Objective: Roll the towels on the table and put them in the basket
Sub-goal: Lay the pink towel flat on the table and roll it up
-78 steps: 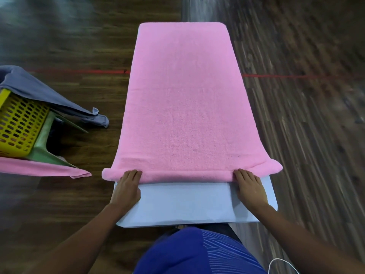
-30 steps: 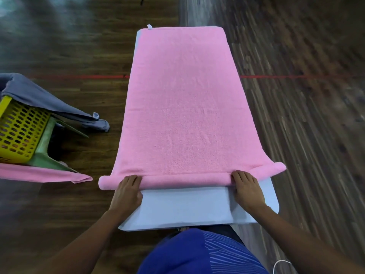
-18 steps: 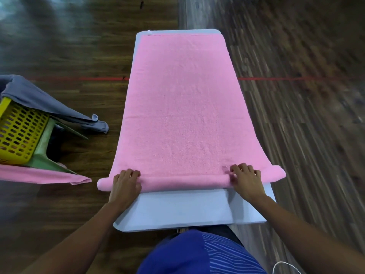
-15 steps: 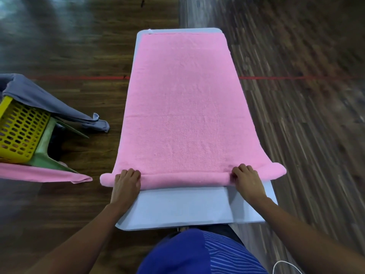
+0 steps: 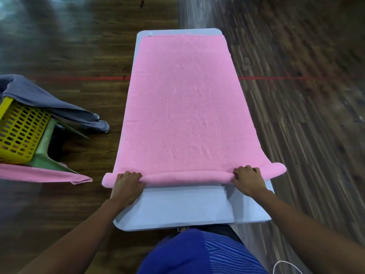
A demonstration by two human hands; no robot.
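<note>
Nearest the camera we note a blue shirt (image 5: pixel 197 254). Just beyond it is the bare near end of the white table (image 5: pixel 183 206). The left hand (image 5: pixel 127 184) and right hand (image 5: pixel 247 179) both curl their fingers over the rolled near edge of the pink towel (image 5: pixel 187 105) and grip it. The left hand holds the roll near its left end, the right hand near its right end. Both ends of the roll overhang the table sides. Past the roll, we see the unrolled part lying flat along the table, ending just short of the far edge. Off to the left, a second pink cloth (image 5: pixel 39 175) comes first. Beyond it a yellow basket (image 5: pixel 19 133) rests against a green support (image 5: pixel 45 151), with a grey towel (image 5: pixel 49 103) draped over the basket. Farther back, a red line (image 5: pixel 286 78) crosses the wooden floor (image 5: pixel 306 135).
</note>
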